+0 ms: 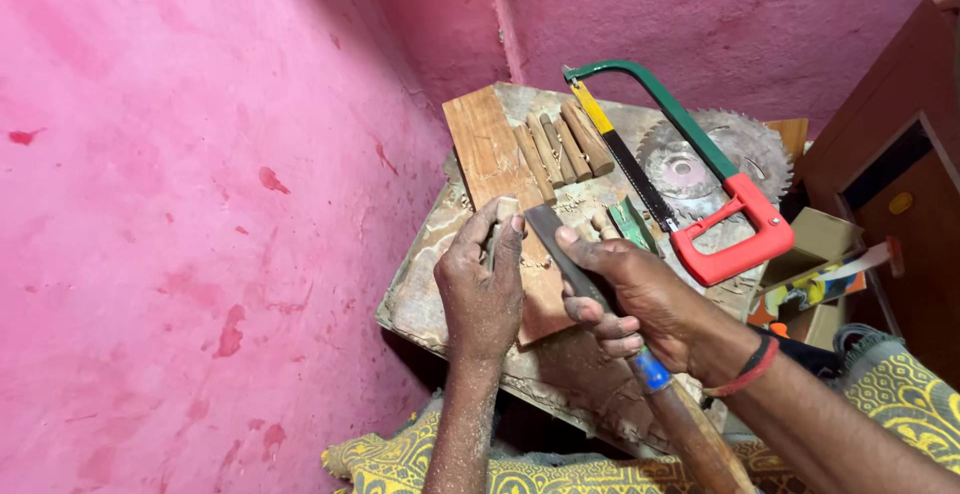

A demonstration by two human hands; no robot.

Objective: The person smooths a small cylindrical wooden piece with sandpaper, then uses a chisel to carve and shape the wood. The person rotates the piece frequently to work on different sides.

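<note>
My left hand (483, 289) grips a small piece of wood (505, 211) and holds it down on a reddish wooden plank (490, 154) that lies on a dusty workboard (420, 289). My right hand (640, 299) is closed around a flat metal file (557, 244) with a wooden handle (695, 434) and a blue collar. The index finger presses on the blade. The file's tip rests against the small piece, right beside my left fingers.
Several short wooden sticks (565, 144) lie in a row beyond the hands. A hacksaw (690, 169) with a green frame and red handle lies across a circular saw blade (715, 159). Cardboard boxes (820, 244) and a brown cabinet (890, 154) stand right. A pink wall (180, 204) fills the left.
</note>
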